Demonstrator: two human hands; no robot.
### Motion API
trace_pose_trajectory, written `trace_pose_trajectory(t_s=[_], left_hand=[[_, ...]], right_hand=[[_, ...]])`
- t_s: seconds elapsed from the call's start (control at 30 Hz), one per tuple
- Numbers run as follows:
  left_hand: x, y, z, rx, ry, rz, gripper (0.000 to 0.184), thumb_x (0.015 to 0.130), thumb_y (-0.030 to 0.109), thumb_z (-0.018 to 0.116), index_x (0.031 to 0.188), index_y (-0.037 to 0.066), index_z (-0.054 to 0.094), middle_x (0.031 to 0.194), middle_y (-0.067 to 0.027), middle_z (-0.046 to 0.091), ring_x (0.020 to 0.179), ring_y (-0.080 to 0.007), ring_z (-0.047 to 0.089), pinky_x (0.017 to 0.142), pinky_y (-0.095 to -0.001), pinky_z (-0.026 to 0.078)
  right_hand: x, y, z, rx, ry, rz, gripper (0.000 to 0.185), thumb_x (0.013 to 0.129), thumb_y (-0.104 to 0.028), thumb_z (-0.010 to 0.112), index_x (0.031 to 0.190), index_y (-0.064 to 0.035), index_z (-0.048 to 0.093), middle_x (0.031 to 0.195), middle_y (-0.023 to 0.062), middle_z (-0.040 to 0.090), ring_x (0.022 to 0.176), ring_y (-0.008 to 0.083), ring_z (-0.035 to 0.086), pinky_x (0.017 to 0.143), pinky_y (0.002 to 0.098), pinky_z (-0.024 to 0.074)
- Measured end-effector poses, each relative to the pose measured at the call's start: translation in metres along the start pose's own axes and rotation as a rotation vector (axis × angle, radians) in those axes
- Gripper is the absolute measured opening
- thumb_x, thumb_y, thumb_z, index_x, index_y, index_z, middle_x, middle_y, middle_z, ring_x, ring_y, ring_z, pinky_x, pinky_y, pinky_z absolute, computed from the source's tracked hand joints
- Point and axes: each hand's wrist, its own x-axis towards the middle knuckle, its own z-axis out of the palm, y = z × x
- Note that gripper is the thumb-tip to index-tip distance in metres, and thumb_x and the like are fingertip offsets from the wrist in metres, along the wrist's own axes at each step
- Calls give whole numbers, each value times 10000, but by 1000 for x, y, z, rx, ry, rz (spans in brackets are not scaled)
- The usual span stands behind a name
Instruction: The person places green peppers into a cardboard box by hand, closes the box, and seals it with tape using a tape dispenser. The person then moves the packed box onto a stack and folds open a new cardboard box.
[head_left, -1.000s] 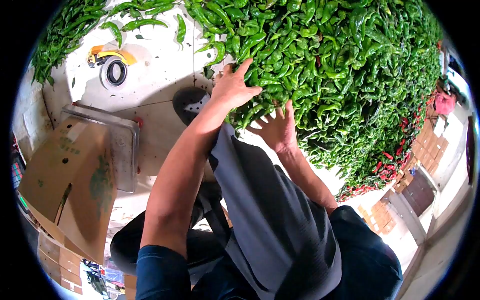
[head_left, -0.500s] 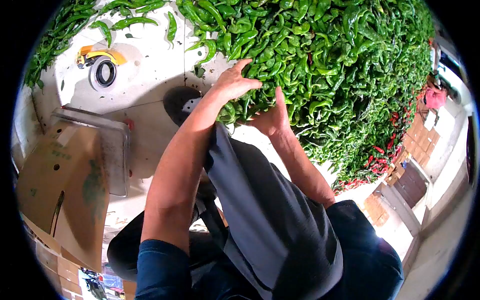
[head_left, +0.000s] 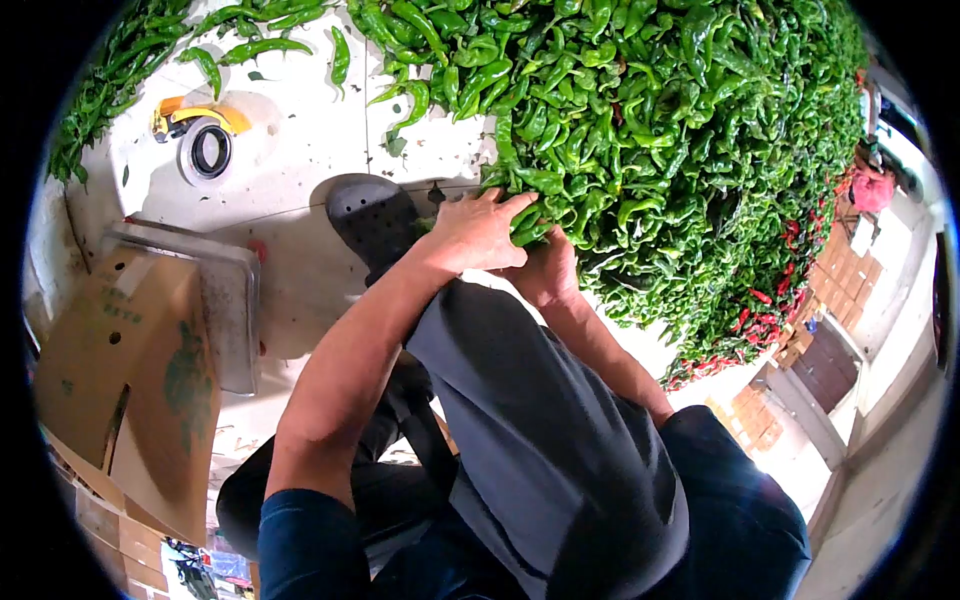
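Observation:
A large heap of long green peppers (head_left: pixel 640 150) fills the upper middle and right of the head view. At its near edge, just beyond my raised knee, my left hand (head_left: pixel 478 232) curls over a small bunch of green peppers (head_left: pixel 528 222). My right hand (head_left: pixel 550 270) closes on the same bunch from the other side, its fingers partly hidden behind the left hand and the peppers. The two hands almost meet, with the bunch pressed between them.
A yellow tape dispenser (head_left: pixel 205 118) and a tape roll (head_left: pixel 208 151) lie on the pale floor to the left. Below are a clear plastic lid or tray (head_left: pixel 235 300) and an open cardboard box (head_left: pixel 140 380). My dark shoe (head_left: pixel 372 215) rests beside the heap. Red peppers (head_left: pixel 760 325) edge its right side.
Both hands have drawn together and back toward my knee. Their fingers, spread at the heap before, now close around a bunch of peppers. More of my shoe shows.

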Motion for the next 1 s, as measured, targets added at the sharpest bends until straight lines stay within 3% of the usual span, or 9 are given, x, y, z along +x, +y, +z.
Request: trace_pose_trajectory(t_s=[0.03, 0.33, 0.37, 0.4, 0.5, 0.63, 0.77, 0.9, 1.0], left_hand=[[2, -1, -2, -45, -36, -10, 902, 723, 472, 698, 1540, 247, 388, 1435, -156, 551, 1210, -369, 615, 998, -479, 514], [14, -12, 4, -339, -80, 110, 938, 678, 422, 758, 1514, 147, 435, 1370, -211, 597, 1179, -382, 627, 1006, -440, 510], [11, -8, 2, -341, -144, 137, 953, 674, 413, 761, 1521, 132, 425, 1423, -218, 557, 1194, -385, 622, 1019, -435, 506], [7, -5, 9, -405, -53, 226, 952, 680, 346, 778, 1531, 125, 413, 1462, -207, 525, 1226, -365, 606, 1051, -413, 487], [-3, -9, 11, -719, -10, 355, 930, 707, 212, 792, 1545, 137, 396, 1477, -178, 510, 1284, -321, 561, 1090, -380, 448], [-23, 6, -27, -709, 133, 468, 922, 720, 130, 796, 1549, 146, 392, 1453, -157, 526, 1314, -299, 530, 1113, -373, 422], [-55, 32, -84, -605, 336, 582, 929, 685, 88, 813, 1527, 136, 422, 1410, -162, 538, 1325, -316, 515, 1129, -400, 408], [-125, 63, -147, -424, 511, 589, 906, 679, 98, 791, 1511, 154, 436, 1451, -184, 504, 1366, -368, 473, 1147, -424, 397], [-203, 83, -179, -284, 709, 499, 882, 698, 137, 775, 1512, 193, 439, 1468, -187, 490, 1404, -381, 434, 1168, -435, 375]], right_hand=[[-3, -1, 5, -47, 31, -27, 749, 1006, -632, 359, 1603, -202, 219, 1631, 157, 282, 1436, 419, 371, 1138, 685, 274], [-4, -18, 14, -23, 89, -6, 860, 943, -774, 396, 1547, -164, 364, 1562, 130, 416, 1426, 388, 399, 1129, 695, 283], [-4, -16, 2, 29, 50, -23, 839, 949, -748, 434, 1539, -153, 379, 1554, 120, 431, 1429, 371, 402, 1145, 653, 301], [-8, -16, 4, 47, 37, -60, 799, 945, -705, 510, 1510, -147, 417, 1515, 112, 474, 1399, 339, 441, 1144, 608, 336], [-24, -29, 17, -40, 122, -127, 729, 918, -612, 651, 1445, -138, 479, 1423, 101, 545, 1317, 307, 508, 1111, 572, 388], [-35, -44, 56, -180, 0, -277, 628, 964, -491, 655, 1396, -63, 500, 1365, 110, 574, 1271, 303, 539, 1123, 485, 409], [-57, -70, 108, -172, -128, -390, 425, 1012, -325, 639, 1377, -137, 526, 1334, 50, 589, 1247, 251, 552, 1096, 478, 434], [-103, -76, 191, -383, -355, -571, 530, 933, -370, 746, 1358, -139, 529, 1323, 34, 596, 1254, 234, 548, 1073, 482, 450], [-125, -67, 243, -407, -547, -563, 580, 882, -301, 811, 1357, -129, 526, 1304, 49, 614, 1221, 245, 591, 1038, 481, 502]])
